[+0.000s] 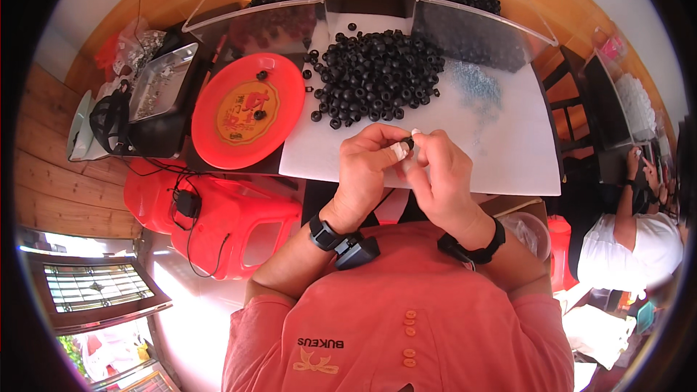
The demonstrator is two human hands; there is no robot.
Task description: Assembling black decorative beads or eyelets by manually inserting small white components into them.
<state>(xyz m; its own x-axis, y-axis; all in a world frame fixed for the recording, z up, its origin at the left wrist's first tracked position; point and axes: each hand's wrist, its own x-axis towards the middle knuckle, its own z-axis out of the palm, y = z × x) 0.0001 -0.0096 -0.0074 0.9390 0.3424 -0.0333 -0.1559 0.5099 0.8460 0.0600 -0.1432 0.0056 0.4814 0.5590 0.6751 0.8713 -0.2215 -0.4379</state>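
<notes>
My left hand (363, 170) and my right hand (444, 174) meet over the near edge of the white mat, thumbs and fingers pinched together. Between their fingertips is a small black bead (409, 143), mostly covered by the fingers. White wrapping shows on some fingertips. Just beyond the hands lies a heap of round black beads (381, 76) with holes through them. To the right of the heap, tiny pale-blue shiny bits (475, 87) are scattered. A round red plate (207, 127) on the left carries a few black beads.
Two clear plastic bins, left (254, 18) and right (483, 18), hold more black beads at the back. A metal tray (165, 80) with small shiny pieces sits far left. Red stools (232, 225) and a cable stand below. Another person (628, 247) works at the right.
</notes>
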